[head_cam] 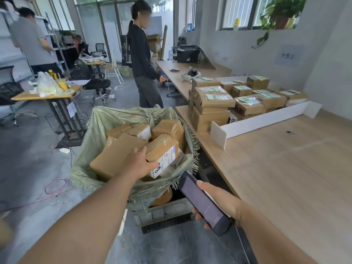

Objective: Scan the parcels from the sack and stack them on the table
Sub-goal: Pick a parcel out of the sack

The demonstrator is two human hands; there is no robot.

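Observation:
A green woven sack (106,122) stands open beside the table and holds several brown cardboard parcels. My left hand (140,163) reaches into it and grips a small parcel with a white label (163,155) at its near end. My right hand (219,202) holds a dark handheld scanner (202,202), its screen facing up, just below the sack's rim. On the wooden table (285,178), stacked parcels (215,100) fill the far side behind a white divider (266,119).
A grey plastic crate (163,216) sits under the sack. A person in dark clothes (142,60) stands beyond the sack by a second long table. Desks, office chairs and loose cables on the floor lie to the left, with other people in the background.

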